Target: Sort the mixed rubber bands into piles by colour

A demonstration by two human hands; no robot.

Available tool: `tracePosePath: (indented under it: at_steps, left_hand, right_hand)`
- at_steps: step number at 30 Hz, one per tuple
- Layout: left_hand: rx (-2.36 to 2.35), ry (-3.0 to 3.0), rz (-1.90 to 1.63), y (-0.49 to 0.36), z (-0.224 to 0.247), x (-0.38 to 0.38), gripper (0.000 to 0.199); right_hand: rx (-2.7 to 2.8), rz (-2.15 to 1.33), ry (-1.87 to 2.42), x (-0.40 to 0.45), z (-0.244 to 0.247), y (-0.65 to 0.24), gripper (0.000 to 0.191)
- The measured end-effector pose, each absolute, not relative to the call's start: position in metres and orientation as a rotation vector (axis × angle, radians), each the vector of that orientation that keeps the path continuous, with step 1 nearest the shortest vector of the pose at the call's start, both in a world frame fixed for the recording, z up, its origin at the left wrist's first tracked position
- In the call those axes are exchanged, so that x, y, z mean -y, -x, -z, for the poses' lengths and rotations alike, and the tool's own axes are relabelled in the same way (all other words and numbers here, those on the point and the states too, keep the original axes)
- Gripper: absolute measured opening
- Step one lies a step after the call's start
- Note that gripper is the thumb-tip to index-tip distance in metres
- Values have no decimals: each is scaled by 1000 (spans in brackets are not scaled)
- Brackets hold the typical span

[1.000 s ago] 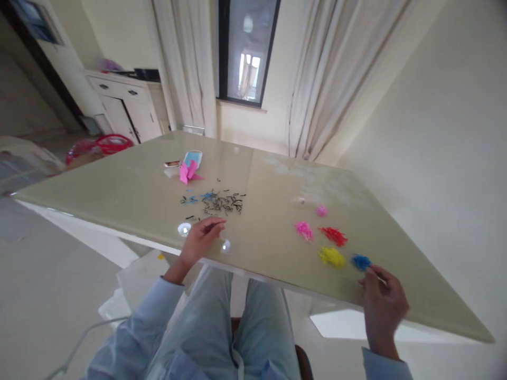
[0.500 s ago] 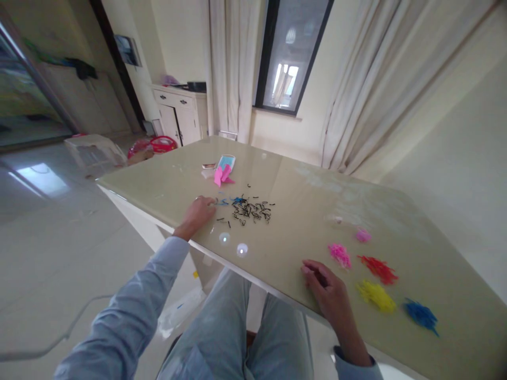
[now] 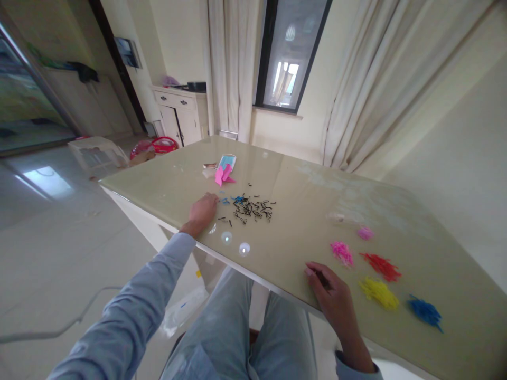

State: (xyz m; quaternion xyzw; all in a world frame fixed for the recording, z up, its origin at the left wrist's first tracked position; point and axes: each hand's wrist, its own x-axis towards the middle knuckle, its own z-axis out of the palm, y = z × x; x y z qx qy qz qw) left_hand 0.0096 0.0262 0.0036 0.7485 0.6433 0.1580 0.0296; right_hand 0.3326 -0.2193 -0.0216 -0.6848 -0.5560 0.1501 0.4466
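My left hand (image 3: 203, 212) rests on the table with its fingers bent and drawn together. Its fingertips sit just left of some small blue strips (image 3: 225, 201), and whatever may be in them is hidden. Beside these lies a loose pile of small black bands or strips (image 3: 253, 209), with more blue ones at its upper left edge. Near the front edge, my right hand (image 3: 330, 290) lies on its side, fingers curled in and thumb close to the index finger. What it holds, if anything, does not show. Closest to it are a pink pile (image 3: 341, 253) and a yellow pile (image 3: 379, 293) of thin strips.
Red strips (image 3: 381, 266), blue strips (image 3: 425, 311) and a small pinkish-purple heap (image 3: 365, 233) lie on the right of the glossy table (image 3: 285, 232). Pink paper (image 3: 225, 175) and a light-blue packet (image 3: 228, 161) lie at the back left. A clear bag-like item (image 3: 344, 217) lies behind the pink pile.
My left hand has pulled slightly back from the blue strips, its fingers more bent now. The right hand keeps its curled pose. The view has shifted a little.
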Motion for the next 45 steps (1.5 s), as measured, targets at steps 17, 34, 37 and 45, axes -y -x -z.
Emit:
tracePosePath:
  at_steps: [17,34,37,45]
  left_hand:
    - [-1445,-1326,-1337,-28,-6,-23,34]
    - [-879,-988,-1222,-91,-53,41,35]
    - [-782,-957,-1145,-115,-56,49,35]
    - [-659,-897,-1008,-160,-53,75,40]
  right_hand:
    - [1438,-357,1706,221,19,-329,30]
    - [1297,-439,1738,216,12,-327,29]
    - [1128,-564,1761,204,7,-332,29]
    - [952,-672,1773,190,4,-333,28]
